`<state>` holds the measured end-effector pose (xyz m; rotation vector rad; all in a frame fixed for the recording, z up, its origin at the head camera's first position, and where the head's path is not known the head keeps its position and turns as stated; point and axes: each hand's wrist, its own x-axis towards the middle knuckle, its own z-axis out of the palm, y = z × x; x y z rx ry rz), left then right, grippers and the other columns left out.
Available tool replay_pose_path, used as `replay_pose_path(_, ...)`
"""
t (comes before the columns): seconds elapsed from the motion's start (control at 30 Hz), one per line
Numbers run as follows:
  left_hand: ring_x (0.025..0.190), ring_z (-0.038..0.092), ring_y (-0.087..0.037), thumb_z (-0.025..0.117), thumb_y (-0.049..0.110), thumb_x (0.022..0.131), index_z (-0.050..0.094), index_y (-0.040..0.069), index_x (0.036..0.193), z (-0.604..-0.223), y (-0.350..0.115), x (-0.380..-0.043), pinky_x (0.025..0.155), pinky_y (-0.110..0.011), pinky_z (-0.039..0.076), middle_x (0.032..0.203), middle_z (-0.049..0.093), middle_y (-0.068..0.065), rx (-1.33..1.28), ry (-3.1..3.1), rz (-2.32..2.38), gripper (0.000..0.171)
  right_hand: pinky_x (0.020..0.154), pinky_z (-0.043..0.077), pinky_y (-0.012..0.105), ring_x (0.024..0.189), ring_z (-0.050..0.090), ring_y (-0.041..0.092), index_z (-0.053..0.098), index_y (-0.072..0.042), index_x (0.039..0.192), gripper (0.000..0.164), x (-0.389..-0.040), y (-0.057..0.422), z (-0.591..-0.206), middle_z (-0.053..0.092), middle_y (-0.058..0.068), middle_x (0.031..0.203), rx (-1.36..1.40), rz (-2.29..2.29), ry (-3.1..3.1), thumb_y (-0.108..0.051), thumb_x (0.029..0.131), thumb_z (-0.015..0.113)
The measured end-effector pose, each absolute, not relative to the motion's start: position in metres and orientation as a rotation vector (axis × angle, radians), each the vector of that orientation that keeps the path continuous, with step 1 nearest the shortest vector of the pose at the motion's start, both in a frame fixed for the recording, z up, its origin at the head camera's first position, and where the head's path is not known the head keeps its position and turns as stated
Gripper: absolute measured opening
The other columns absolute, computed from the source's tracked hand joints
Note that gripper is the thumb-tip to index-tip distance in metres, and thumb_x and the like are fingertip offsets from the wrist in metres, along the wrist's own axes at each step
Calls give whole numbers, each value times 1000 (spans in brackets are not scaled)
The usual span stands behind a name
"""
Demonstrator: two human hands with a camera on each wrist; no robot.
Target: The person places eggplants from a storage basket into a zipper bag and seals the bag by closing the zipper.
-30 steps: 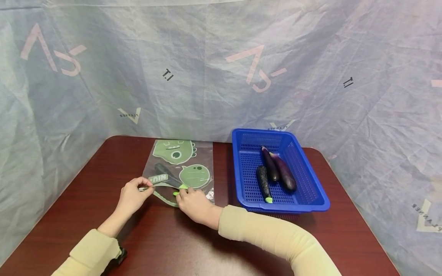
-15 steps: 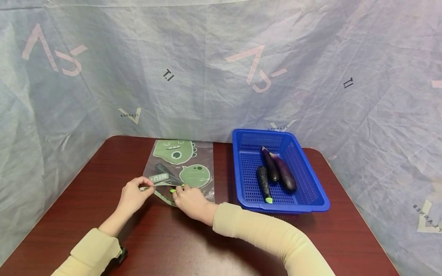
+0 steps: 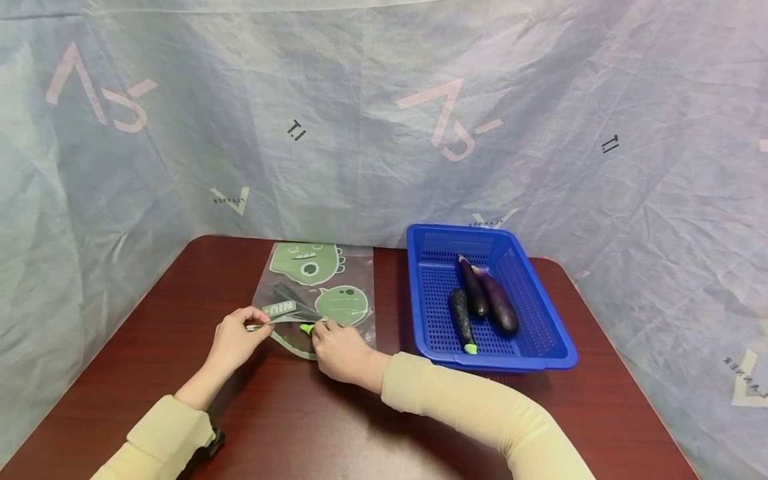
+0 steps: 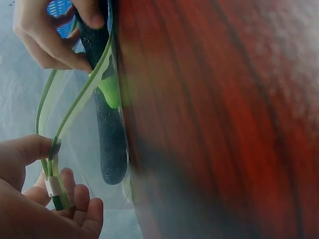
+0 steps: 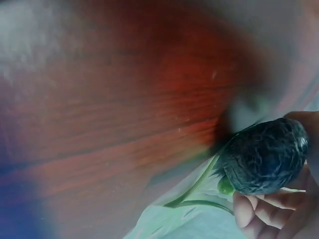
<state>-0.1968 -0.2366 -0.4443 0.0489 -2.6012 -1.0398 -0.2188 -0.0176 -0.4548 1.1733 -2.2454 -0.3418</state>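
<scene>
Currently, left hand (image 3: 235,340) is pinching the near-left edge of the printed clear bag (image 3: 306,265), lying left on the table (image 3: 312,427); right hand (image 3: 343,353) is gripping a bumpy dark cucumber (image 5: 266,157) at the bag's near edge. Second dark cucumber (image 4: 113,149) is lying inside. Blue basket (image 3: 504,361) is sitting right, holding two eggplants (image 3: 498,303) plus a third cucumber (image 3: 461,320).

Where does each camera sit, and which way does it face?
Head: on the head, facing forward and down at the table, bag and blue basket; left hand, right hand and sleeves show.
On left wrist: facing the bag and table; both hands show.
On right wrist: facing the dark vegetable; right hand shows.
Both wrist views share the bag and right hand.
</scene>
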Motion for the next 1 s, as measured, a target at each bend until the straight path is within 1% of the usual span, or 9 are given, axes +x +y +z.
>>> replay_pose_path(0.1,81,58,-26,71,14,76,66,11,81,-445,-238,-197,73,-38,41,90,65,-10,45,-2599,-1035,8,48,43,25,80,56,13,66,-15,101,27,-216,-14,-452,59,-3,92,1182,-324,-2248,-26,77,60)
replay_pose_path(0.17,81,58,-26,71,14,76,66,10,81,-445,-238,-198,73,-38,41,91,65,-11,43,-2602,-1033,8,48,44,25,80,56,14,63,-15,104,31,-214,-12,-451,59,-3,93,1192,-307,-2248,-27,75,63)
replay_pose_path(0.37,84,59,-27,71,14,77,66,10,82,-445,-238,-197,74,-39,42,93,65,-12,42,-2617,-1037,8,46,43,26,80,55,15,59,-17,97,32,-206,-2,-451,56,-3,91,1249,-317,-2250,-37,73,67)
replay_pose_path(0.6,83,58,-26,71,13,76,66,11,81,-445,-237,-197,74,-38,41,93,65,-12,46,-2611,-1046,7,49,45,27,78,55,18,55,-15,101,43,-195,9,-450,53,0,95,1287,-294,-2291,-43,72,70)
replay_pose_path(0.7,83,58,-26,71,13,76,66,10,81,-444,-237,-197,74,-38,42,93,66,-12,46,-2609,-1045,7,44,42,26,75,53,18,53,-14,103,49,-192,15,-450,51,2,97,1292,-259,-2328,-45,70,72)
replay_pose_path(0.87,84,59,-27,71,13,77,66,10,81,-444,-237,-196,74,-38,42,93,66,-12,44,-2611,-1046,7,39,39,25,74,53,18,52,-15,103,52,-185,25,-450,50,4,98,1290,-202,-2355,-46,67,75)
replay_pose_path(1.0,85,59,-27,71,13,77,66,10,82,-444,-237,-196,74,-38,42,93,65,-12,43,-2615,-1046,7,38,37,25,75,53,20,51,-15,101,50,-181,31,-452,49,4,97,1274,-177,-2382,-42,66,75)
